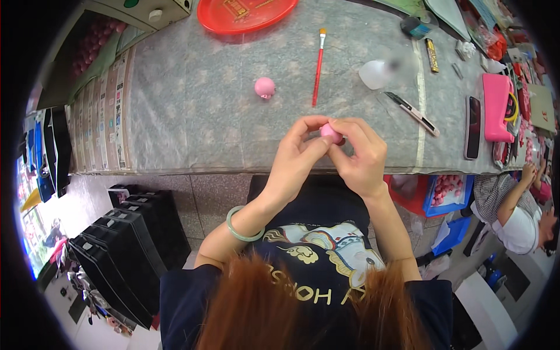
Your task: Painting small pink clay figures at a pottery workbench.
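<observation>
A small pink rounded piece [331, 134] is pinched between the fingertips of both hands, just above the table's near edge. My left hand [300, 153] grips it from the left, and my right hand [363, 153] from the right; the fingers cover part of it. Another pink ball-shaped figure [265, 88] sits on the table, farther off and to the left. Beyond my hands lies a red-handled paintbrush [318, 70], its bristles pointing away. To the right of the brush are a white squeeze bottle [373, 74] and a utility knife [413, 114].
A red round tray [245, 26] stands at the far side of the grey-covered table [192, 116]. On the right lie a phone [473, 128], a pink holder [496, 108] and a dark jar [419, 26]. A blue bin of pink pieces [431, 198] is below; another person [513, 219] sits at right.
</observation>
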Available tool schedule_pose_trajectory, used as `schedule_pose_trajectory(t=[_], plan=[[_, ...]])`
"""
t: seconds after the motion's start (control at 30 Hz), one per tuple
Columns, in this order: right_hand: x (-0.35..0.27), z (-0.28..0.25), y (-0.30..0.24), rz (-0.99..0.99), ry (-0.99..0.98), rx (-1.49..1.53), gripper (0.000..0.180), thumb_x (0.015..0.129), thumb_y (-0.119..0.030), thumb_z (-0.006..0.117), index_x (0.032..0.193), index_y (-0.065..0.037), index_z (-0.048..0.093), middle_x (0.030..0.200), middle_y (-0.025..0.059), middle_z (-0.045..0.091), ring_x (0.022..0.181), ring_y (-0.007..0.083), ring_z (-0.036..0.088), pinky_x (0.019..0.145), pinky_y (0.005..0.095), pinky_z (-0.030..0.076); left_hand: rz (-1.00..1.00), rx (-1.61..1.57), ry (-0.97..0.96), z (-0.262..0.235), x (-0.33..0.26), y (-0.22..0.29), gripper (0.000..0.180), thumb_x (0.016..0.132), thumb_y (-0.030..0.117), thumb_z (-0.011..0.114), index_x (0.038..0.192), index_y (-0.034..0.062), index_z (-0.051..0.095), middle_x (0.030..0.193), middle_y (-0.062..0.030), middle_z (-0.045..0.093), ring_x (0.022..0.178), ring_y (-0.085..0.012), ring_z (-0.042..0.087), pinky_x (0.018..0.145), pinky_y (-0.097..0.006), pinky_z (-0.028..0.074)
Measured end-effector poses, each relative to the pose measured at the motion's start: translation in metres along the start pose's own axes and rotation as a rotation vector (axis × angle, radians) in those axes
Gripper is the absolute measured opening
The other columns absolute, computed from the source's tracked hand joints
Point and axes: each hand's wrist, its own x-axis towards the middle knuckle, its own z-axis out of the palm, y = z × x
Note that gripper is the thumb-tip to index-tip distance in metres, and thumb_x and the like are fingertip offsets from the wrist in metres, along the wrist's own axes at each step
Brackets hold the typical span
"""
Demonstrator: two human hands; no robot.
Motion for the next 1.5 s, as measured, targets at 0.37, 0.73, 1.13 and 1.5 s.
schedule_pose_trajectory(t=[0.37, 0.73, 1.13, 1.5], plan=[[0.0, -0.001, -0.009, 0.037, -0.044, 0.008, 0.026, 0.06, 0.006, 0.064, 0.085, 0.0, 0.059, 0.075, 0.0103, 0.058, 0.063, 0.0198, 0.057, 0.055, 0.0272, 0.046, -0.007, 0.003, 0.027, 0.001, -0.008, -0.002, 0.029, 0.083, 0.004, 0.05, 0.111, -0.0024, 0.043, 0.104, -0.0119, 0.052, 0.095, -0.0187, 0.056, 0.08, -0.029, 0.047], [0.001, -0.003, -0.015, 0.032, -0.041, -0.006, 0.031, 0.061, 0.003, 0.066, 0.09, -0.001, 0.059, 0.084, 0.0112, 0.058, 0.073, 0.0228, 0.057, 0.064, 0.0287, 0.046, -0.034, -0.139, 0.015, 0.0, -0.009, 0.005, 0.029, 0.084, 0.005, 0.051, 0.111, -0.0031, 0.044, 0.099, -0.0116, 0.055, 0.089, -0.0193, 0.058, 0.079, -0.029, 0.048], [-0.006, -0.004, -0.026, 0.02, 0.054, -0.052, 0.04, 0.06, 0.004, 0.067, 0.098, -0.001, 0.059, 0.092, 0.0113, 0.057, 0.083, 0.0247, 0.054, 0.073, 0.0307, 0.044, -0.131, -0.239, -0.096, 0.002, -0.017, 0.017, 0.031, 0.088, 0.011, 0.046, 0.116, -0.0003, 0.039, 0.105, -0.0122, 0.054, 0.097, -0.022, 0.056, 0.083, -0.033, 0.046], [-0.007, -0.003, -0.023, -0.081, 0.067, -0.062, 0.037, 0.057, 0.005, 0.067, 0.094, 0.001, 0.061, 0.084, 0.0112, 0.058, 0.075, 0.0237, 0.054, 0.068, 0.0308, 0.043, -0.009, -0.094, -0.021, 0.003, -0.018, 0.008, 0.027, 0.086, 0.006, 0.048, 0.111, -0.0019, 0.042, 0.097, -0.0125, 0.057, 0.089, -0.0184, 0.058, 0.077, -0.029, 0.048]])
